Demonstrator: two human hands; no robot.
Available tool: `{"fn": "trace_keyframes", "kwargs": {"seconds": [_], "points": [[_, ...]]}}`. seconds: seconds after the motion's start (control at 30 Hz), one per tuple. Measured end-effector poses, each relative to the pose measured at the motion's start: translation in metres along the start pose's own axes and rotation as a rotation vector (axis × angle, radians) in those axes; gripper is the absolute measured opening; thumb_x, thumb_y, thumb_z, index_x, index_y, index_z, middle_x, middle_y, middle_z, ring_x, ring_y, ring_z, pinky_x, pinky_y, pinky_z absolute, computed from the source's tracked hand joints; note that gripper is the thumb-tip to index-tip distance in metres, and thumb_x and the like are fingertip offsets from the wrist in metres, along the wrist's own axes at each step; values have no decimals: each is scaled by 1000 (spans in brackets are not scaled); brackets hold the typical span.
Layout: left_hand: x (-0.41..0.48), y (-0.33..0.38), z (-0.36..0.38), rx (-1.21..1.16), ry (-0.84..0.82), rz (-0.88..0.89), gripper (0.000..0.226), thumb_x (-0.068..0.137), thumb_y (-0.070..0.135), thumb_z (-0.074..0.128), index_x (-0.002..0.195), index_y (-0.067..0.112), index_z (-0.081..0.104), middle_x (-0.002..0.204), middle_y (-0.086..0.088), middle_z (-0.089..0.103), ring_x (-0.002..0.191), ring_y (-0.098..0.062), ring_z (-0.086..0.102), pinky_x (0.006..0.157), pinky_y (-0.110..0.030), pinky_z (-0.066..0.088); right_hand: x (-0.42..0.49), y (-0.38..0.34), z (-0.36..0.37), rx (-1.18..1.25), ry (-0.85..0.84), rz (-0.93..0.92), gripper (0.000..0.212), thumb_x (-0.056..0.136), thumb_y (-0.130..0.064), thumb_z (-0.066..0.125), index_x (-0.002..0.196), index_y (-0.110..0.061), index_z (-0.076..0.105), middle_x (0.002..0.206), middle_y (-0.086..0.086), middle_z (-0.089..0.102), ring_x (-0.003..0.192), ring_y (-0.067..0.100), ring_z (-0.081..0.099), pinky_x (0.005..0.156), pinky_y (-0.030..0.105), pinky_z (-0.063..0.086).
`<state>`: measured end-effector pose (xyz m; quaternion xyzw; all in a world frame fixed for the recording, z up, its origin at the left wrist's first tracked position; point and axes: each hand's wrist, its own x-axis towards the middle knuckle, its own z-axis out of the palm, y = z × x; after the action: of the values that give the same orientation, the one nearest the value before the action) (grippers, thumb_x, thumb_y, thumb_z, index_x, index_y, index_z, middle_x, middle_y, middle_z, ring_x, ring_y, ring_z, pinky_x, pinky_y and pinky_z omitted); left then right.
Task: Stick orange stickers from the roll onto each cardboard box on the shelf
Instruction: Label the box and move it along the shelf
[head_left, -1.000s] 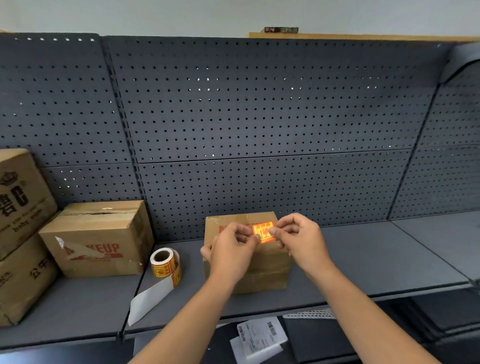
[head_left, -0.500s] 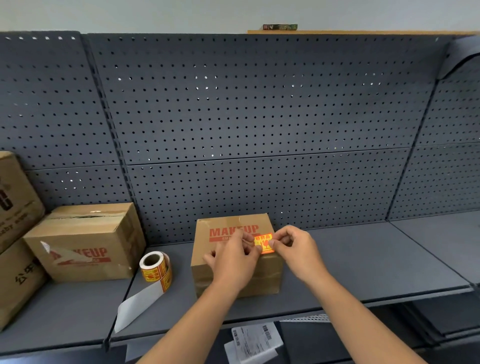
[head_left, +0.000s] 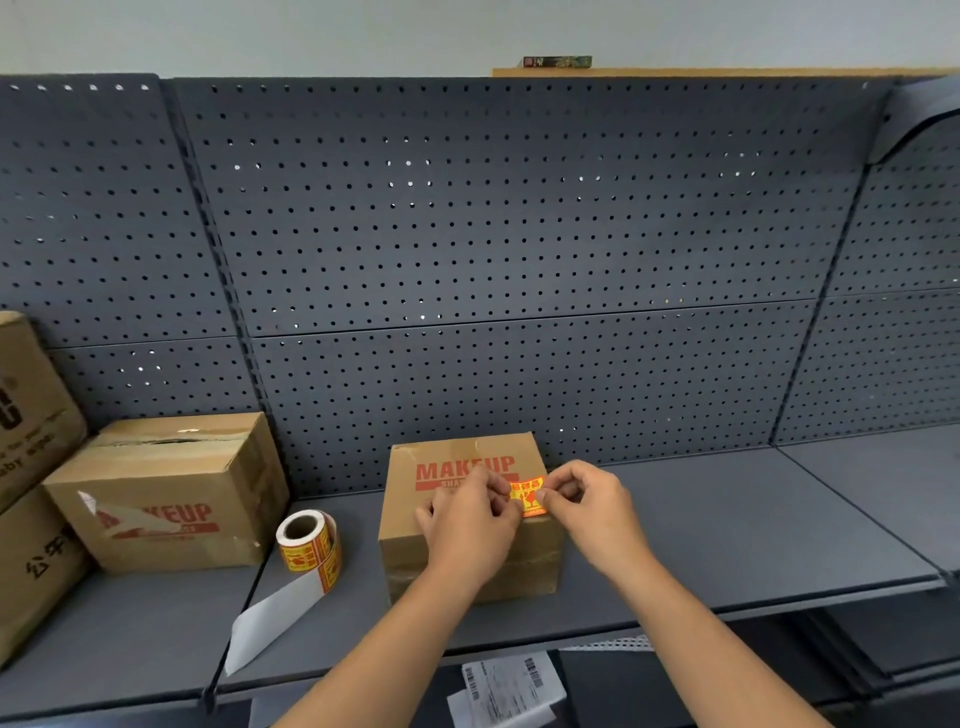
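Note:
A small cardboard box (head_left: 452, 457) printed MAKEUP stands in the middle of the grey shelf (head_left: 727, 545). Both hands hold one orange sticker (head_left: 527, 496) against the box's top right part. My left hand (head_left: 470, 519) pinches the sticker's left edge, and my right hand (head_left: 587, 501) pinches its right edge. Left of the box lies the sticker roll (head_left: 309, 543), with a white backing strip (head_left: 270, 621) trailing toward the shelf's front edge.
A second MAKEUP box (head_left: 171, 493) with a torn white label sits to the left. Larger cartons (head_left: 31, 405) are stacked at the far left. Perforated panels (head_left: 493, 234) back the shelf. Papers (head_left: 506, 691) lie below the shelf.
The sticker and both hands have come down from above the box onto its top right part. The view has shifted, showing the MAKEUP print.

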<state>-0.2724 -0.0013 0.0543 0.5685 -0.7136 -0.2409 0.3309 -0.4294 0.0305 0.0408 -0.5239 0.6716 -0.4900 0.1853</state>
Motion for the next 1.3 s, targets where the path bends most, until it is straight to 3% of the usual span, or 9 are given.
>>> {"fn": "trace_keyframes", "kwargs": {"seconds": [0.33, 0.47, 0.6, 0.8, 1.0, 1.13, 1.3], "points": [[7, 2, -4, 61, -135, -15, 13, 97, 42, 58, 106, 38, 50, 94, 17, 63, 112, -17, 43, 94, -35, 26, 0, -4, -1, -55, -4, -11, 11, 88, -21, 81, 84, -21, 71, 77, -2, 69, 70, 9, 61, 60, 21, 47], [8, 0, -2, 64, -156, -10, 25, 97, 42, 58, 113, 37, 39, 106, 10, 57, 113, -20, 38, 102, -41, 25, -2, -6, -1, -27, 10, -2, 12, 88, -23, 82, 83, -21, 71, 78, -3, 69, 72, 9, 62, 61, 20, 48], [11, -5, 2, 76, -180, -33, 22, 97, 43, 53, 110, 37, 37, 111, 3, 58, 114, -24, 38, 99, -41, 25, -6, -8, 5, 18, 39, -6, 19, 85, -32, 84, 82, -20, 69, 76, -3, 68, 68, 7, 59, 58, 21, 47], [10, -1, 7, 173, -92, -19, 13, 101, 42, 47, 111, 35, 41, 113, 5, 60, 111, -22, 43, 90, -38, 23, -12, -4, 19, 30, 87, -14, 24, 84, -26, 85, 85, -18, 63, 75, 5, 64, 67, 16, 57, 65, 41, 53], [10, 1, 0, 160, -110, 31, 22, 103, 39, 51, 117, 31, 36, 119, 6, 60, 114, -19, 42, 92, -37, 24, -12, 3, 16, 11, 63, 22, 25, 90, -30, 80, 97, -20, 57, 72, -6, 50, 64, 9, 47, 57, 24, 39], [9, -1, 2, 165, -115, 42, 21, 103, 34, 50, 119, 31, 37, 120, 6, 55, 111, -18, 39, 91, -37, 23, -14, 10, 19, 74, 4, 111, 22, 99, -33, 67, 114, -20, 57, 73, -5, 49, 65, 9, 49, 60, 25, 42], [12, -3, 0, 196, -172, 55, 14, 104, 34, 45, 117, 29, 40, 124, 5, 57, 115, -21, 43, 96, -41, 26, -7, 4, 21, 85, -24, 161, 4, 105, -18, 56, 103, -14, 57, 79, -2, 58, 69, 12, 51, 62, 30, 40]]}}
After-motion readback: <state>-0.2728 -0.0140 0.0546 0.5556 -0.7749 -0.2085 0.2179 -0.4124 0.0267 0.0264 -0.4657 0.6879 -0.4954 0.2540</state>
